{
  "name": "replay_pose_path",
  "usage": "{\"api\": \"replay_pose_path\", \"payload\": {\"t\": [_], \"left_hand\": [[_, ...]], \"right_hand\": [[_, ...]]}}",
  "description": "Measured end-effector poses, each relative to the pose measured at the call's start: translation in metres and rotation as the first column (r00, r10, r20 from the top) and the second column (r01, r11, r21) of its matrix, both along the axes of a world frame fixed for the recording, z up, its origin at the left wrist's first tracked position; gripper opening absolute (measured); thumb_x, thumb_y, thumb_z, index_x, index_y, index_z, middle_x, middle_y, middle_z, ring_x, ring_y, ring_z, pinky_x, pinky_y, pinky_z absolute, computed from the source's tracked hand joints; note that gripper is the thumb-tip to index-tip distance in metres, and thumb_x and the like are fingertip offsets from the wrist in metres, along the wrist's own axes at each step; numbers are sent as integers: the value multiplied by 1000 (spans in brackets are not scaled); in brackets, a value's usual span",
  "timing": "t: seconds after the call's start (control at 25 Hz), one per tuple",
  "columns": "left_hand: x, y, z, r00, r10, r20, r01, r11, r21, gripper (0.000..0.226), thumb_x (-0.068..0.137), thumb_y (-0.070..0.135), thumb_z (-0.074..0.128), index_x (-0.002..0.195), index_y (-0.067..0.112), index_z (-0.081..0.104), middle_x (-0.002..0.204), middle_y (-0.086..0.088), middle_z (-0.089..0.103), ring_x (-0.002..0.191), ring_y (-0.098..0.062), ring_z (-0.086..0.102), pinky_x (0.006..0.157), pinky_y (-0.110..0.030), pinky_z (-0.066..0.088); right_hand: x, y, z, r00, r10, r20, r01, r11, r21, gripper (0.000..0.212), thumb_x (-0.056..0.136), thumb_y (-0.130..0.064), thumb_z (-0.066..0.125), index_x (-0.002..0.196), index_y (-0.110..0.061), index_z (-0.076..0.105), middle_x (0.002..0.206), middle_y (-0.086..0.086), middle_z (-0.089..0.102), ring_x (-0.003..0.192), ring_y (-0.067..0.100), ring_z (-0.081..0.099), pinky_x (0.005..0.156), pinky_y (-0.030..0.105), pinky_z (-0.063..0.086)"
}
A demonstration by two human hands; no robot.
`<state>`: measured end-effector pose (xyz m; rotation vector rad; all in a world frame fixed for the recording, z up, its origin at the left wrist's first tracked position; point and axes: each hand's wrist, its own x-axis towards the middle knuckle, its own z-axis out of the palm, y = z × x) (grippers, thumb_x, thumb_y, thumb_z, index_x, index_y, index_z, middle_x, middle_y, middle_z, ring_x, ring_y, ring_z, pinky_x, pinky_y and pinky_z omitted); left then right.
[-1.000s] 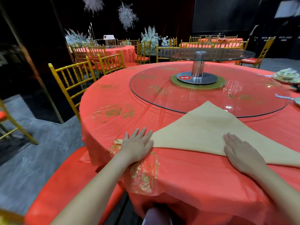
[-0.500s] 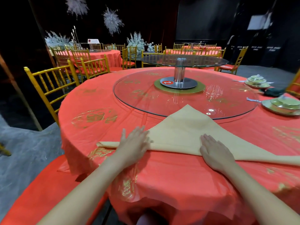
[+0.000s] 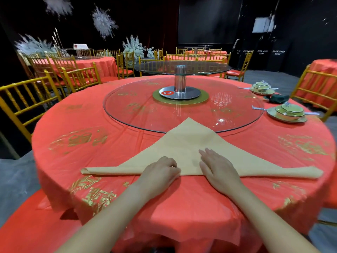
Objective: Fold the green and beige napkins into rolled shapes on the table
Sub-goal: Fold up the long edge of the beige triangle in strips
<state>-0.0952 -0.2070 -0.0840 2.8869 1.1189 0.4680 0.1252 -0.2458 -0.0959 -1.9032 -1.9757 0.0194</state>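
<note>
While my left grip [image 3: 160, 173] pinches the beige napkin [image 3: 184, 143] fold and right grip [image 3: 218, 168] lies spread flat, rolling lopsided could skew it on the slick desk [image 3: 182, 207].

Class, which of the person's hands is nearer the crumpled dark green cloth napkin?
Right. The dark green napkin sits far right; the right hand lies below-left of it, the left hand farther left.

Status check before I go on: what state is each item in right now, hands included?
beige napkin: folded into a flat triangle, not rolled.
green napkin: bunched up, between the lidded bowls.
left hand: fingers curled on the beige napkin's near edge.
right hand: flat on the beige napkin.
lidded bowls: lids on.
</note>
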Motion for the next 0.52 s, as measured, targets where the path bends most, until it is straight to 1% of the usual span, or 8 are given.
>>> {"api": "replay_pose_path", "payload": {"t": [0.04,0.12,0.2,0.28,0.36,0.44,0.48,0.52], "left_hand": [[0,1,0,1000,0,-27,0,1000,10,26,96,32,43,104,19,65,110,4,58,107,-18,49,76,-39,49],[1,2,1,998,2,-61,0,999,35,38,94,35,32,102,19,66,103,2,61,101,-21,53,73,-40,51],[2,2,4,998,10,-66,-6,997,72,52,87,38,20,94,17,67,92,0,64,93,-24,59,65,-40,53],[-2,-2,5,998,7,-69,-2,997,78,51,85,38,21,87,16,67,84,0,64,86,-25,61,60,-39,54],[-8,-6,7,997,-34,-62,36,999,28,50,84,39,23,88,16,66,86,0,63,88,-23,60,66,-39,53],[-12,-9,12,998,-49,-42,46,996,-72,53,82,44,22,94,17,66,94,1,61,92,-20,58,74,-37,50],[-13,-8,14,999,-40,-36,36,992,-121,52,83,45,24,96,17,66,96,1,60,93,-20,57,77,-37,49],[-12,-4,16,999,-22,-38,16,988,-156,45,86,42,30,97,17,66,97,0,60,94,-20,57,79,-37,47]], "right_hand": [[-1,-4,1,999,49,-21,-48,998,45,62,86,-57,23,134,-28,49,145,-1,43,136,14,35,107,35,30],[0,-11,1,988,139,59,-147,976,160,50,81,-58,38,109,-28,67,122,-2,61,115,15,54,91,38,44],[5,-15,3,978,147,151,-177,962,208,37,79,-52,46,90,-28,71,99,-4,65,91,15,61,75,35,50],[17,-18,6,974,131,183,-168,964,204,33,81,-47,46,83,-27,71,85,-6,62,77,17,61,66,33,49],[26,-22,9,968,151,201,-183,972,150,36,84,-48,43,83,-26,71,82,-6,59,75,19,60,65,31,46],[32,-24,14,968,175,181,-185,982,42,42,88,-53,39,92,-25,70,89,-4,59,86,19,58,74,32,43],[34,-23,15,971,174,166,-174,985,-19,40,91,-51,39,97,-24,68,95,-4,60,93,19,56,80,33,42],[35,-21,18,974,159,160,-153,987,-52,34,93,-46,42,101,-24,66,99,-4,61,98,18,55,85,33,40]]}}
